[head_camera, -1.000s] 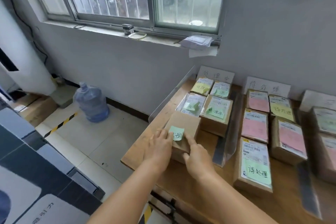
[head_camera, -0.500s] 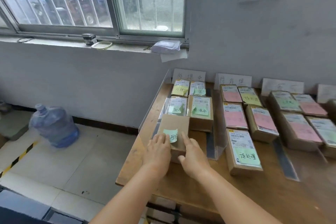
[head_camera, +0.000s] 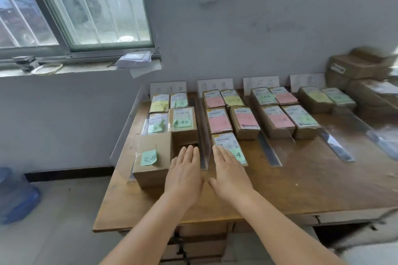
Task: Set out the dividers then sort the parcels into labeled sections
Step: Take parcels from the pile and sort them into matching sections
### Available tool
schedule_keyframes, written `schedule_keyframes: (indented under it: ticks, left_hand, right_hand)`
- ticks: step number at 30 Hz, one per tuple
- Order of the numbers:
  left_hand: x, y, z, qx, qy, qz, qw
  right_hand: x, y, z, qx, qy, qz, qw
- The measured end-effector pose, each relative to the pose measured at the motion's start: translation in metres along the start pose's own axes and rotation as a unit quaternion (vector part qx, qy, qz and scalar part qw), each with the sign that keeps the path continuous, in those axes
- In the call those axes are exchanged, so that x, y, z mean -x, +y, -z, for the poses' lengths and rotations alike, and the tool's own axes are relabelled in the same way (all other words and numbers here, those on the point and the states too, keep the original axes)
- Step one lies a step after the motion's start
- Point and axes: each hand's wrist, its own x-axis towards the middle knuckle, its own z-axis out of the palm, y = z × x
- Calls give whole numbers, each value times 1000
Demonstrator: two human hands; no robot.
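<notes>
A brown cardboard parcel (head_camera: 150, 163) with a green sticky note lies at the front of the leftmost section on the wooden table (head_camera: 290, 187). My left hand (head_camera: 184, 175) hovers flat just right of it, fingers spread, holding nothing. My right hand (head_camera: 229, 176) is also flat and empty, its fingertips over a parcel with a green note (head_camera: 228, 146) in the second section. A clear divider (head_camera: 204, 146) stands between the two hands. Paper labels (head_camera: 215, 86) lean on the wall behind each section.
More parcels with pink, yellow and green notes fill the sections to the right, split by further clear dividers (head_camera: 269, 152). A stack of brown boxes (head_camera: 364, 71) sits at the far right. A blue water jug (head_camera: 15, 195) stands on the floor at left.
Both hands have let go of the green-noted parcel and shifted right. The view has swung right, showing more sections.
</notes>
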Motion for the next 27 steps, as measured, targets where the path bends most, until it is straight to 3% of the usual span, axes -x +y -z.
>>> schedule_keyframes:
  ticks: [12, 27]
  left_hand:
    - [22, 231, -36, -16, -34, -118, 992]
    - [1, 469, -60, -26, -14, -239, 970]
  right_hand:
    - [117, 199, 106, 63, 27, -112, 991]
    - [194, 397, 226, 17, 82, -215, 973]
